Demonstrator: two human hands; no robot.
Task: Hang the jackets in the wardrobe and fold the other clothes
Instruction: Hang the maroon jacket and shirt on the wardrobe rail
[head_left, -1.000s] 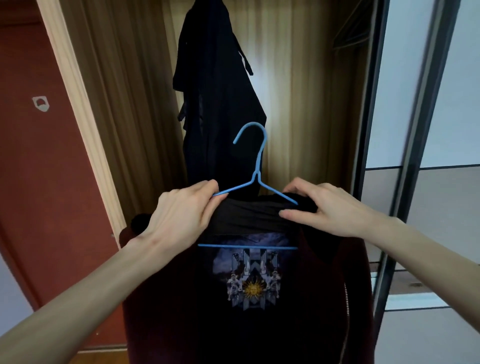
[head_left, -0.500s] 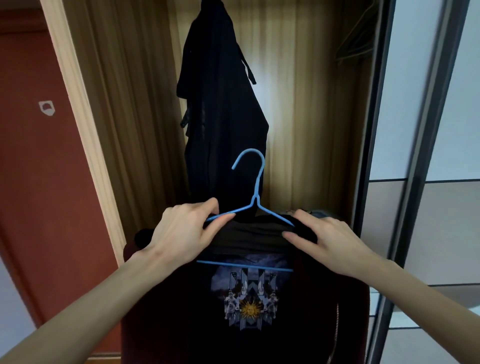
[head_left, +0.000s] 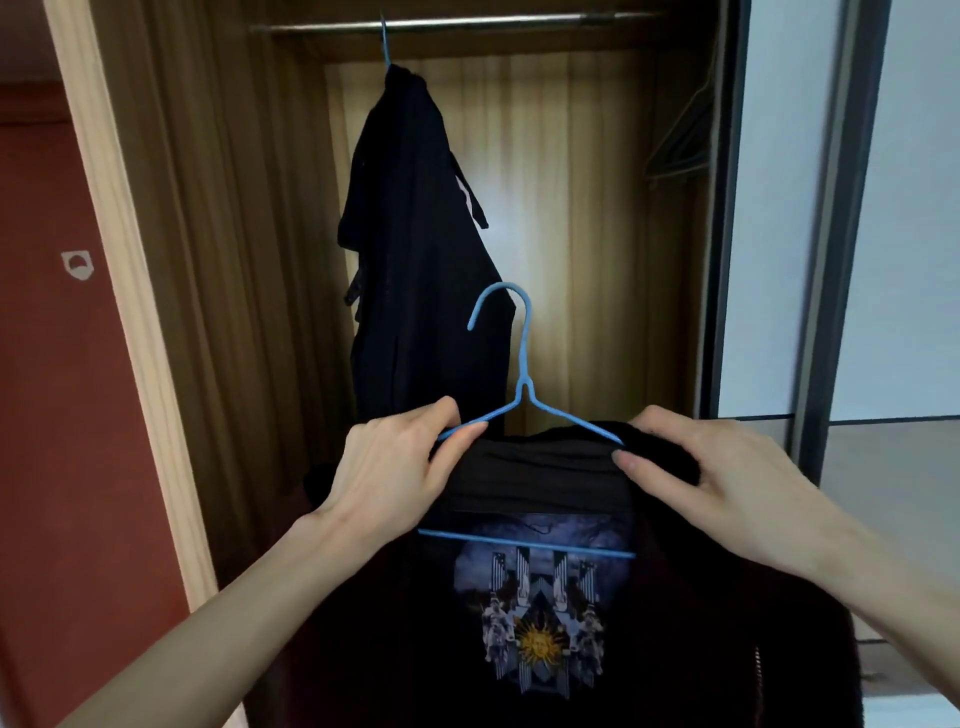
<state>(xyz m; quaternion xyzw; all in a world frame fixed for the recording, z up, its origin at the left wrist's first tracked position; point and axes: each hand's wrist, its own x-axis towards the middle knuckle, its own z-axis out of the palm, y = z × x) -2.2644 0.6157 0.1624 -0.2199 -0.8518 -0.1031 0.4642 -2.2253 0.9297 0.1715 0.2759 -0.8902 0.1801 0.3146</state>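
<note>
Red wall (head_left: 62, 415) stands at the far left, beside the open wardrobe (head_left: 234, 260), where 1 black garment (head_left: 415, 260) hangs from the rail (head_left: 467, 22). The left hand (head_left: 387, 475) pinches the blue hanger (head_left: 524, 374) at its left shoulder. The right hand (head_left: 727, 478) grips the dark jacket (head_left: 675, 623) on that hanger's right shoulder, below the rail.

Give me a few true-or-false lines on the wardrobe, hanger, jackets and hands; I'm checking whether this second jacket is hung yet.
1. The blue hanger in the hands is hooked on the rail. False: its hook is free, well below the rail.
2. A black jacket already hangs from the rail. True.
3. The left hand pinches the hanger's arm. True.
4. The right hand hangs idle. False: it grips the collar of the dark jacket at the hanger's other arm.
5. The wardrobe is closed. False: it stands open.
</note>
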